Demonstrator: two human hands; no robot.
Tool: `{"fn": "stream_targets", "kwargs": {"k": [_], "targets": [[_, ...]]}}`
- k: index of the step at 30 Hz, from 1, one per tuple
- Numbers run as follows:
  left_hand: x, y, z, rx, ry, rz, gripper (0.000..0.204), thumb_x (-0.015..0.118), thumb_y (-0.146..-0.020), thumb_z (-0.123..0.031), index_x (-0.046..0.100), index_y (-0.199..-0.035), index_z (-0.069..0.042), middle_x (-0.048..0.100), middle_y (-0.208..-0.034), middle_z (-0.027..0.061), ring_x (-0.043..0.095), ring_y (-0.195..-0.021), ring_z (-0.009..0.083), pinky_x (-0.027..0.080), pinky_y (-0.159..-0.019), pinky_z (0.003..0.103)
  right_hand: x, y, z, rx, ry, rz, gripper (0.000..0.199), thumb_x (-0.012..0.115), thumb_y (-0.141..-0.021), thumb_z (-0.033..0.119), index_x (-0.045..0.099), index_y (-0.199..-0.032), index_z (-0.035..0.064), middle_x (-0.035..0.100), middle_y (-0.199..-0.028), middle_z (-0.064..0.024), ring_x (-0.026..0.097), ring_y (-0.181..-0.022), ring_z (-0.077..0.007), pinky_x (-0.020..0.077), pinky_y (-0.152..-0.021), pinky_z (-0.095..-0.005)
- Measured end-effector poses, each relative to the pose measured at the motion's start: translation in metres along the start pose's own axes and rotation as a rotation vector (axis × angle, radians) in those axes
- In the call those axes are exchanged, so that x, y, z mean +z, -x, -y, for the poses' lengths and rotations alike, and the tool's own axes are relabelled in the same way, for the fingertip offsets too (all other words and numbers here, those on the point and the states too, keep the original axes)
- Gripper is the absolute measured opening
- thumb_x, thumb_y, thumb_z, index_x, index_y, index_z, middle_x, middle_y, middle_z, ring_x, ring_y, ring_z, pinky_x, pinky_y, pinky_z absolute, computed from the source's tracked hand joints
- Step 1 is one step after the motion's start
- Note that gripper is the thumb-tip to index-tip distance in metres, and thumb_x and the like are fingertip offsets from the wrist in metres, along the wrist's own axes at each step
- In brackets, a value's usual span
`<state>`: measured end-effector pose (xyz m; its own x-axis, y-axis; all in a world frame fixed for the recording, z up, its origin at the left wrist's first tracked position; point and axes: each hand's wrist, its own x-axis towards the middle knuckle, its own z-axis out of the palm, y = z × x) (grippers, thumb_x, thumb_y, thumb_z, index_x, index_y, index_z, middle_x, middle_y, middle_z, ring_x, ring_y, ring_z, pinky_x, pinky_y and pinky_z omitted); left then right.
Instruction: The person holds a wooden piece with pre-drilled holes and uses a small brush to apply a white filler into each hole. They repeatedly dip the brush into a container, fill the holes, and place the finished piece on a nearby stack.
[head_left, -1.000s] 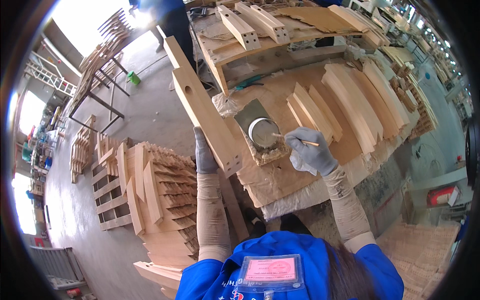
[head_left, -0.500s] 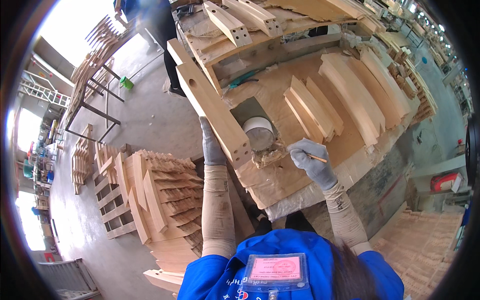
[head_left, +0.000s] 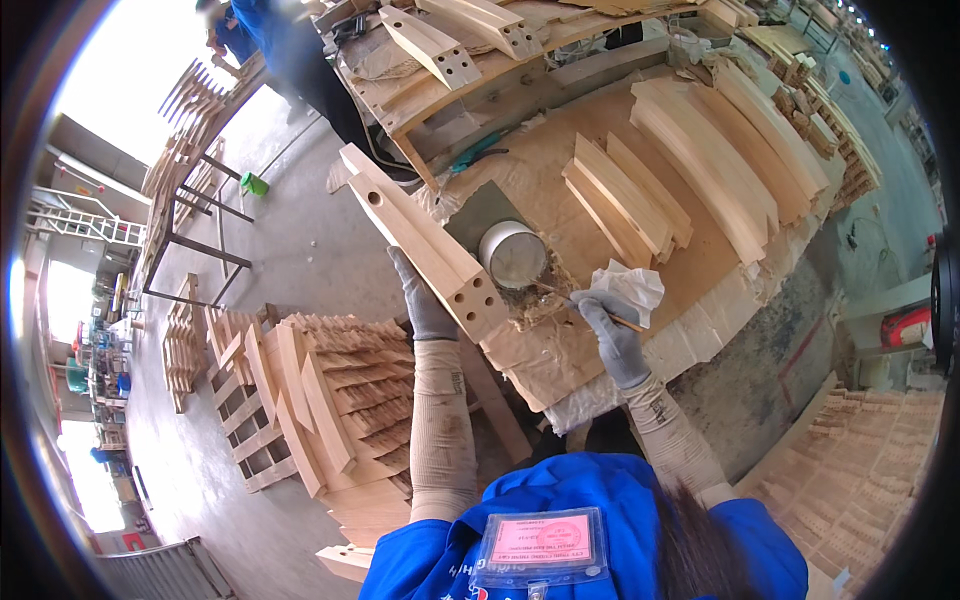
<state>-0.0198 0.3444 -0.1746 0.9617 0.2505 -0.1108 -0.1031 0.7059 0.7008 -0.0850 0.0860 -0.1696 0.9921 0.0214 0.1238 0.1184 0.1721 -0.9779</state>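
My gloved left hand (head_left: pixel 428 300) is wrapped round the side of a long pale wooden furniture part (head_left: pixel 425 245). The part slants up and away, with several drilled holes in its near end and one near its far end. In my gloved right hand (head_left: pixel 612 335) is a thin wooden stick (head_left: pixel 628 323). Its far tip lies by a round white pot (head_left: pixel 513 255), whose top shows greyish. Crumpled white paper (head_left: pixel 637 290) shows just beyond my right hand; I cannot tell whether the hand holds it. The pot stands on a dark board (head_left: pixel 490 207) on the covered bench.
Curved wooden pieces (head_left: pixel 690 160) lie on the bench (head_left: pixel 560 365), beside a teal tool (head_left: pixel 475 152). A raised shelf (head_left: pixel 400 110) carries more drilled parts. Stacked wood (head_left: pixel 360 390) stands at my left. A co-worker (head_left: pixel 290 60) is at the far left.
My right hand has moved slightly left and down, and the stick's tip is now beside the pot. White paper has come into sight there. The wooden part has shifted slightly.
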Motion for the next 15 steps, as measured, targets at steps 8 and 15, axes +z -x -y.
{"fn": "stream_targets", "kwargs": {"k": [8, 15], "targets": [[-0.008, -0.002, 0.003, 0.007, -0.029, 0.013, 0.061, 0.038, -0.094, -0.056, 0.043, -0.129, -0.006, 0.058, -0.105, 0.0083, 0.060, -0.090, 0.0177, 0.053, -0.079, 0.030, 0.016, 0.011, -0.016, 0.108, -0.221, -0.074, 0.019, 0.055, -0.093, 0.008, 0.063, -0.106, -0.0036, 0.066, -0.100, -0.0073, 0.062, -0.093, -0.0128, 0.0502, -0.081, -0.0241], [-0.011, 0.000, 0.004, -0.001, -0.027, 0.057, 0.060, 0.035, -0.095, -0.055, 0.041, -0.131, -0.006, 0.059, -0.105, 0.0085, 0.061, -0.091, 0.0181, 0.053, -0.079, 0.031, 0.026, 0.021, -0.025, 0.116, -0.204, -0.115, 0.023, 0.053, -0.095, 0.014, 0.061, -0.109, -0.0023, 0.065, -0.101, -0.0080, 0.063, -0.093, -0.0150, 0.0509, -0.083, -0.0278]]}}
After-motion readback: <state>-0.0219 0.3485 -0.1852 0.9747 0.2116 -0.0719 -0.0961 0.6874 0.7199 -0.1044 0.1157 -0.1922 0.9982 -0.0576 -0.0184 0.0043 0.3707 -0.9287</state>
